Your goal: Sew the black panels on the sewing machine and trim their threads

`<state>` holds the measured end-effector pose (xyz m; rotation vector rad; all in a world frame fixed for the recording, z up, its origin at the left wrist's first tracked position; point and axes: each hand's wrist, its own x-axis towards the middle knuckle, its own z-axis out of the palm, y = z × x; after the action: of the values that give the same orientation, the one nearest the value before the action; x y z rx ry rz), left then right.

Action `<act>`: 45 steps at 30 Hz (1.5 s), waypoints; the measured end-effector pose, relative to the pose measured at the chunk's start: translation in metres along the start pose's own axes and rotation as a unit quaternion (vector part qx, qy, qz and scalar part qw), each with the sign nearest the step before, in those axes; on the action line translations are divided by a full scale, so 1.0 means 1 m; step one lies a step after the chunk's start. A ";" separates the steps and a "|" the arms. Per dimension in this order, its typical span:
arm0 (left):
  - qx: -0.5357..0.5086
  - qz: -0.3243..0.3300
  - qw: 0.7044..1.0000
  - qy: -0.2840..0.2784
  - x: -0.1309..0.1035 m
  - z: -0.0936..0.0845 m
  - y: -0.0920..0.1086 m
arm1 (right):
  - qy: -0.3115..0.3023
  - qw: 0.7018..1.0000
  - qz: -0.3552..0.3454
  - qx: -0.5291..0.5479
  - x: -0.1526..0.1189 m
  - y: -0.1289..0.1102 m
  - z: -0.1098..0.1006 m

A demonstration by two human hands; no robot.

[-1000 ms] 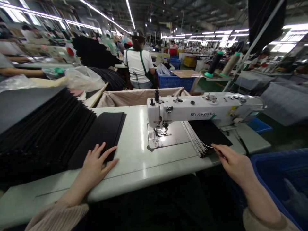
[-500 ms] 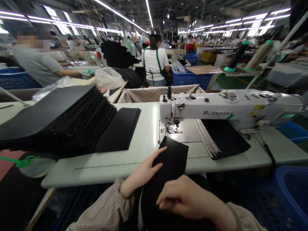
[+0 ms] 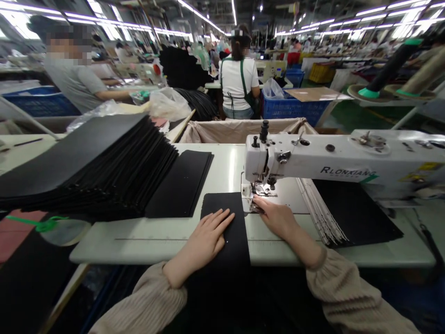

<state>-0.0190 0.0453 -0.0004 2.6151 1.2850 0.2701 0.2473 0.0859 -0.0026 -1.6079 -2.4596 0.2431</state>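
Note:
My left hand (image 3: 205,239) lies flat, fingers stretched out, on a long black panel (image 3: 233,250). The panel rests on the pale table with its far end just left of the needle area; its near end hangs over the front edge. At the sewing machine (image 3: 313,157), my right hand (image 3: 276,217) reaches in beside the presser foot (image 3: 266,191). Its fingers are pressed together, and whatever is between the fingertips is too small to make out. Under the machine arm, right of this hand, sits a stack of black pieces with pale edges (image 3: 354,213).
A tall fanned pile of black panels (image 3: 104,157) stands on the left, with a lower black stack (image 3: 179,185) beside it. Behind the table is a cloth-lined bin (image 3: 222,132). Thread cones (image 3: 389,69) stand at right. Two people work beyond.
My right hand has moved up from the near end of the panel to the presser foot. The panel has shifted left and straightened, with my left hand now flat on it. The view has turned slightly.

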 end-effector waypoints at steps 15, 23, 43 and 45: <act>-0.060 0.104 0.992 -0.024 0.083 0.000 -0.017 | 0.008 0.998 0.037 -0.057 -0.005 0.005 0.013; -0.051 0.117 0.991 -0.029 0.087 0.004 -0.016 | 0.001 0.997 0.029 -0.066 -0.005 0.005 0.011; -0.051 0.117 0.991 -0.027 0.088 0.006 -0.014 | 0.004 0.998 0.023 -0.050 -0.005 0.007 0.012; -0.049 0.114 0.992 -0.025 0.088 0.006 -0.014 | 0.004 0.999 0.024 -0.048 -0.006 0.007 0.013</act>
<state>0.0246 0.1229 -0.0043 2.6664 0.9319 0.2941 0.2526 0.0831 -0.0168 -1.7041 -2.4637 0.1280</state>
